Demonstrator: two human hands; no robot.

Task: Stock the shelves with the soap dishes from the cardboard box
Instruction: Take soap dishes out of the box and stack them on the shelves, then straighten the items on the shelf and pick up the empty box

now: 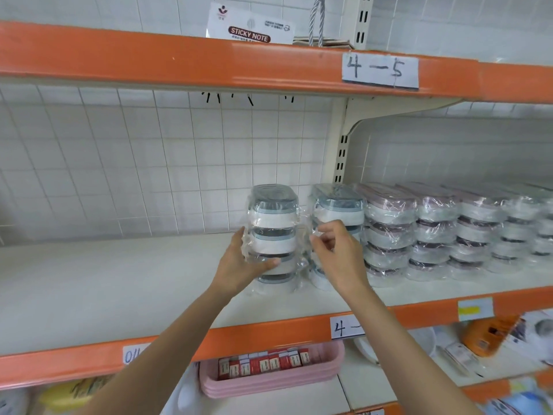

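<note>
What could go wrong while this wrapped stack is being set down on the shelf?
1. The stack of soap dishes stands tall and narrow; only the left hand grips it, so it might topple when released.
2. The right hand pinches loose plastic wrap, which may tear or tug the stack.
3. The neighbouring stack stands close and could get knocked.

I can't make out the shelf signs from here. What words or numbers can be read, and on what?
"STICKY NOTE": white card pack on the top shelf.
"4-5": white paper label on the upper orange shelf edge.
"4-", cut off by an arm: white label on the lower orange edge.
Small red boxes in the pink tray: print too blurred.
</note>
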